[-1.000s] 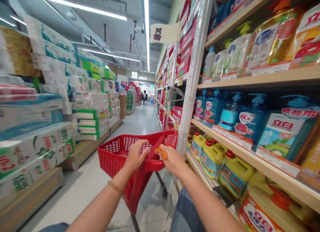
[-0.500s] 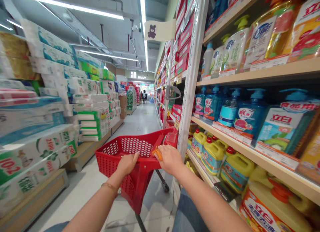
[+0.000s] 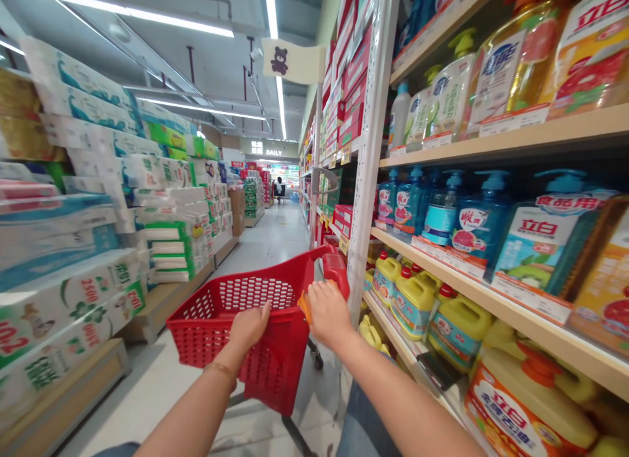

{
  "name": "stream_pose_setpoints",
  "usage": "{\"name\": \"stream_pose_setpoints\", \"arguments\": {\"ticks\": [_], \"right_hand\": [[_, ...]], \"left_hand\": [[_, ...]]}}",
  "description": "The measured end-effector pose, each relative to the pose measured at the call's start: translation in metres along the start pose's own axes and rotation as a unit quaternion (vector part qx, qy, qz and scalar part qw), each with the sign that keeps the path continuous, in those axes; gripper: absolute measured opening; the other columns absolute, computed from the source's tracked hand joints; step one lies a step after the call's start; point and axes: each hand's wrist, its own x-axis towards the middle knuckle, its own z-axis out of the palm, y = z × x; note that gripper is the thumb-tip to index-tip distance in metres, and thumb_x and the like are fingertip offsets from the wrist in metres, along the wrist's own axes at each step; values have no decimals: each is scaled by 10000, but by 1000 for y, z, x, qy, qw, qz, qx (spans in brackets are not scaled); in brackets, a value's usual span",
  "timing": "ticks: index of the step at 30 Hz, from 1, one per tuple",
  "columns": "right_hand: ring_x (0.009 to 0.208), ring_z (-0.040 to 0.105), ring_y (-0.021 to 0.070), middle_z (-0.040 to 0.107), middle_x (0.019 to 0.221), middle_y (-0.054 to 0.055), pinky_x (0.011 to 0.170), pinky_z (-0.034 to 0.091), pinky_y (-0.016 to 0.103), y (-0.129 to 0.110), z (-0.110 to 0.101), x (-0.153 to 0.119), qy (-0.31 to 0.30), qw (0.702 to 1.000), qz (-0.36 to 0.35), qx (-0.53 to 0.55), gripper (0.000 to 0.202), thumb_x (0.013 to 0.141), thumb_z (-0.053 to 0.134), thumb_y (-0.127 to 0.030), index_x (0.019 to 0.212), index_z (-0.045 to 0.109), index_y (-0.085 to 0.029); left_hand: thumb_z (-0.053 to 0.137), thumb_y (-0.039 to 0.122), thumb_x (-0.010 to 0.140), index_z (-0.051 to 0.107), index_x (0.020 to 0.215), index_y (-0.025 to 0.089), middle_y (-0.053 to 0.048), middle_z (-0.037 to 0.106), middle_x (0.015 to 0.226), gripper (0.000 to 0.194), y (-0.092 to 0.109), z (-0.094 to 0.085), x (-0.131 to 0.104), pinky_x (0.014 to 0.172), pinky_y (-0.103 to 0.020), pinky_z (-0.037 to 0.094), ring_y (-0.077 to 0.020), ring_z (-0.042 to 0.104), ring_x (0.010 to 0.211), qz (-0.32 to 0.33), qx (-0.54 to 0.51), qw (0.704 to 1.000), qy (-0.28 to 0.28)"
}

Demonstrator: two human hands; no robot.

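A red plastic shopping cart stands turned in the aisle in front of me, its perforated basket pointing left. My left hand is closed over the near rim of the basket, thumb up on the inner side. My right hand presses an orange cloth against the cart near its raised red handle end. The fingers curl round the cloth, and most of it is hidden under them. The inside bottom of the basket is mostly out of sight.
Shelves at right hold blue pump bottles, yellow jugs and hand-soap-like bottles above. A white metal upright stands close by the cart. Stacked paper packs line the left on a low wooden platform. Tiled floor runs down the aisle.
The cart has swung round, its basket shifting left and nearer. My right hand, with the orange cloth, has turned and edged slightly along the cart; my left hand stays on the rim.
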Motion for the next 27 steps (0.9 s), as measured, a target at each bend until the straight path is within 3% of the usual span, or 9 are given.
{"name": "stream_pose_setpoints", "arguments": {"ticks": [4,6,9,12,15,19,24,27], "right_hand": [[1106,555,271,651,1105,170,1029,321,416,37,2,9,25,994,103,-3,306,919,430,-261,1122,603,-111],[1086,552,270,650,1067,168,1032,303,423,37,13,16,34,991,129,-13,283,925,432,-269,1071,613,-108],[1064,556,250,652,1026,144,1036,294,405,15,41,21,5,996,84,8,270,931,449,-302,1019,622,-116],[1143,521,234,642,1117,134,1062,279,374,-2,64,23,-18,999,2,48,299,916,490,-332,1101,603,-125],[1085,550,224,661,1067,94,1067,278,368,7,69,27,-10,997,38,63,248,944,448,-318,1034,623,-167],[1107,533,272,641,1075,145,1061,276,409,10,73,32,9,994,96,58,274,960,393,-260,1023,617,-116],[1112,542,205,661,1100,74,1053,315,334,-13,96,28,-32,996,9,89,231,906,526,-321,1062,616,-177],[1053,568,192,674,1059,62,1050,316,347,-7,101,28,-42,994,39,88,219,947,449,-293,1031,625,-193]], "left_hand": [[186,381,961,703,1028,120,-198,732,946,583,-18,-2,-5,825,-415,456,-302,675,956,-52,-12,998,-14],[176,405,962,713,1000,138,-186,736,959,600,-15,1,-5,851,-442,439,-313,665,985,-72,-21,997,-16],[163,439,966,702,1031,198,-139,733,1042,594,-1,6,-4,905,-469,405,-305,638,1060,-77,-41,996,-15],[172,469,968,688,1034,254,-83,735,1072,563,5,8,-7,924,-409,401,-241,637,1077,-53,-61,997,-19],[190,529,953,701,937,209,-124,747,970,603,-1,7,-16,855,-390,429,-253,674,973,-62,-57,996,-23],[162,527,954,687,917,160,-172,735,942,642,3,8,-26,843,-427,427,-286,677,945,-106,-41,994,-7],[167,499,963,652,1009,180,-137,737,977,583,20,12,-26,808,-373,451,-258,683,962,-68,-69,995,-27],[111,536,954,661,977,188,-130,745,951,652,12,14,-31,749,-361,474,-263,699,923,-65,-100,991,-68]]}}
